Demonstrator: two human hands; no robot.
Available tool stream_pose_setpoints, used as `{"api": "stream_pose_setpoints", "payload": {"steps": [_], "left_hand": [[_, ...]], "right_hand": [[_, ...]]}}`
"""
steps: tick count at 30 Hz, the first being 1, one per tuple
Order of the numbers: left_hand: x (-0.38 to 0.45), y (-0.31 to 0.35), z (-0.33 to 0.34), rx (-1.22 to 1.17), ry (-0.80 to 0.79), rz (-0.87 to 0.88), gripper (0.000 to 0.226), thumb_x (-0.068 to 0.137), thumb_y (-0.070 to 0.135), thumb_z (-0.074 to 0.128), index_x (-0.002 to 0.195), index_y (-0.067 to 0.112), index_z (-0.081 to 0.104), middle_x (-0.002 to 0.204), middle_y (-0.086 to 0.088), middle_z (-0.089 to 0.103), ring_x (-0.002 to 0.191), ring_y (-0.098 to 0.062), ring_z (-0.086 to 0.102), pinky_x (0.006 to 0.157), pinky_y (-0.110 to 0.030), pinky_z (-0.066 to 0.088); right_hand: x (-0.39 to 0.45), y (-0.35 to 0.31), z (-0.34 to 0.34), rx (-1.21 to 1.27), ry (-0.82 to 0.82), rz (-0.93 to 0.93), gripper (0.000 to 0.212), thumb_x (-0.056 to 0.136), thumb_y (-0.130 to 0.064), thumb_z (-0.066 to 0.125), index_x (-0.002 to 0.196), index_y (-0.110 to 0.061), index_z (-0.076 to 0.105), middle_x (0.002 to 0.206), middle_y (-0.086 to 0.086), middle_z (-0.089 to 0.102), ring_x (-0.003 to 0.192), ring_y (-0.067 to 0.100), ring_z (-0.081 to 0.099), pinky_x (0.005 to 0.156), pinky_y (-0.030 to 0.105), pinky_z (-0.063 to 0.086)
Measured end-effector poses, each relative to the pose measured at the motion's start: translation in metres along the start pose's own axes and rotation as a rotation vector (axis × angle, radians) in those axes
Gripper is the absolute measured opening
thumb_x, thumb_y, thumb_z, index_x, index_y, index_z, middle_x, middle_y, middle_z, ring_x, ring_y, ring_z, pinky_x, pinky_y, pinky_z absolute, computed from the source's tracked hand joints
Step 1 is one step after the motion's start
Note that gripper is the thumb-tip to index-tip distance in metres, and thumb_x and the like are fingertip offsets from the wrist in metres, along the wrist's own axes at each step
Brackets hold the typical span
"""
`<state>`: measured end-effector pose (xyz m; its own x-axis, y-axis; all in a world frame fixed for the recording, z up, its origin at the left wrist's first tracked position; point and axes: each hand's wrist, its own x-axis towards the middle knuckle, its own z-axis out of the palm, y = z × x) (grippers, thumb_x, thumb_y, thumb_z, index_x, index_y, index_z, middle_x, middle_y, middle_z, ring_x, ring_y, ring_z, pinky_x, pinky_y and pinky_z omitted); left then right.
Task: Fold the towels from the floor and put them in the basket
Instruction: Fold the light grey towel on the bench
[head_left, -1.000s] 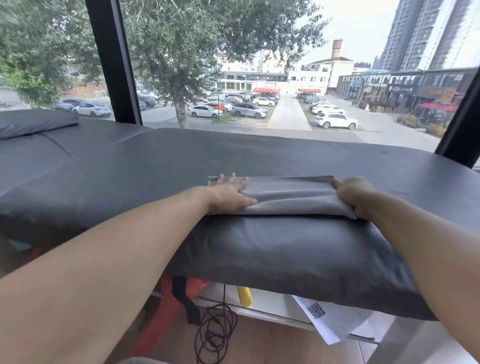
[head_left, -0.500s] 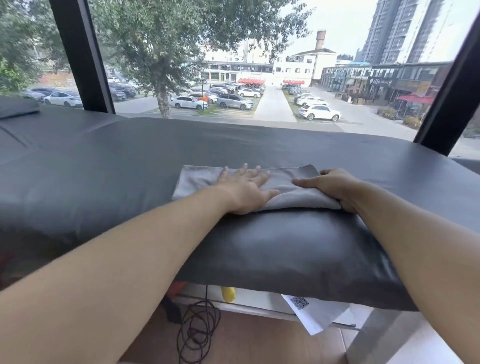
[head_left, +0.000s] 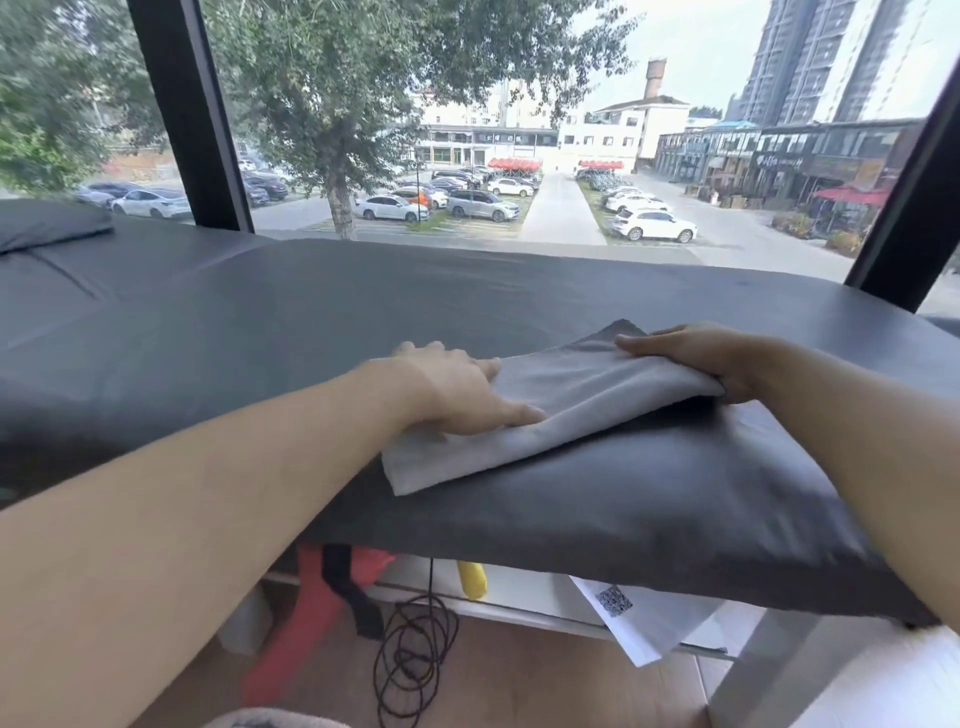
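Hands, two: left (head_left: 457, 389) presses one grey towel (head_left: 561, 410), right (head_left: 691, 358) grips it.

place: upstairs treatment room — padded table (head_left: 467, 291) | window (head_left: 519, 156) — car park below

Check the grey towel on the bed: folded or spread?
Folded: the grey towel shows doubled layers. The right hand lifts its right end off the bed; the left hand presses the other end.

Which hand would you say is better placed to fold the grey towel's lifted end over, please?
Right. The right hand grips the folded grey cloth towel at its raised end; the left hand lies flat, pinning the other end.
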<state>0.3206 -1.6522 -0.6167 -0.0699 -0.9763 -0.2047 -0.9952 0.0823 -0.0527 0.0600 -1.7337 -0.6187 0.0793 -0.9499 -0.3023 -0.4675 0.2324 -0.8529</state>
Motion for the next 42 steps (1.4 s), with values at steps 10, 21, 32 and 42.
{"api": "stream_pose_setpoints", "payload": {"steps": [10,21,32,42], "left_hand": [[-0.002,-0.043,0.042,-0.544,0.159,0.092,0.056,0.105,0.052,0.030,0.157,0.031,0.029,0.167,0.009,0.018,0.156,-0.017,0.008,0.125,-0.048,0.004],[-0.015,-0.096,0.063,-1.230,0.828,-0.222,0.037,0.097,0.035,0.058,0.065,0.021,0.069,0.052,0.015,0.067,0.065,-0.006,0.062,0.070,-0.026,0.045],[-0.009,-0.095,0.062,-1.275,0.500,-0.026,0.021,0.084,0.034,0.078,0.085,0.013,0.076,0.080,0.002,0.072,0.076,-0.008,0.062,0.077,-0.024,0.048],[-0.004,-0.099,0.059,-1.126,0.432,-0.047,0.013,0.091,0.018,0.072,0.088,0.017,0.059,0.103,-0.003,0.071,0.094,-0.016,0.063,0.089,-0.028,0.048]], "right_hand": [[-0.061,-0.132,0.062,-0.566,0.109,-0.368,0.038,0.077,-0.039,0.076,0.101,-0.010,0.071,0.096,0.007,0.069,0.090,0.027,0.068,0.083,0.041,0.059],[-0.097,-0.104,0.212,-0.982,0.064,-0.487,0.020,0.089,-0.028,0.052,0.071,-0.018,0.055,0.045,-0.007,0.061,0.035,0.009,0.055,0.051,0.023,0.032],[-0.082,-0.062,0.181,-0.305,0.029,-0.688,0.012,0.087,-0.036,0.070,0.087,-0.029,0.080,0.057,-0.013,0.064,0.051,0.001,0.055,0.053,0.023,0.043],[-0.048,-0.023,0.156,-0.745,0.281,-0.275,0.079,0.068,-0.088,0.050,0.113,-0.024,0.058,0.114,-0.003,0.064,0.107,0.023,0.059,0.094,0.044,0.048]]}}
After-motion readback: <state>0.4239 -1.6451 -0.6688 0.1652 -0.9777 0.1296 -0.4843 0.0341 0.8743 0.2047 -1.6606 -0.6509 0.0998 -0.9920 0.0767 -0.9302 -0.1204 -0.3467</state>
